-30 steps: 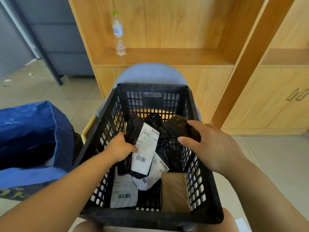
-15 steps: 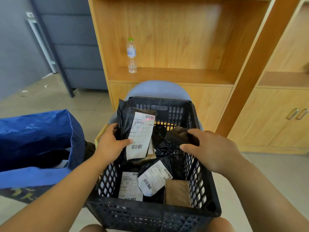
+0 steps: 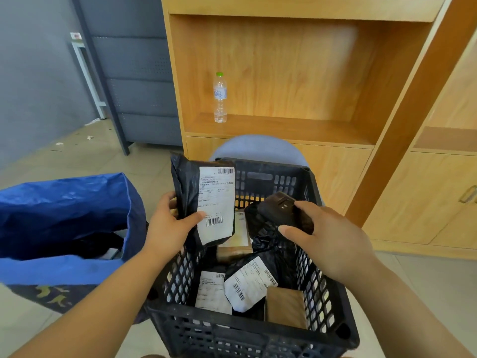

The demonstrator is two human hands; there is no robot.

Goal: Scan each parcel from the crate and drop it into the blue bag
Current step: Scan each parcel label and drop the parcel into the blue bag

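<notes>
Left hand [image 3: 167,226] grips a black parcel [image 3: 191,197] upright above the crate [image 3: 333,301], thumb on its white label [image 3: 216,202]. Right hand [image 3: 333,241] curls round a dark scanner [image 3: 284,211] beside it. More parcels [image 3: 247,282] lie inside the crate. Blue bag [image 3: 64,210] stands open to the left.

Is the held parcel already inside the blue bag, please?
No, the left hand holds the black parcel above the crate, beside the blue bag.
</notes>
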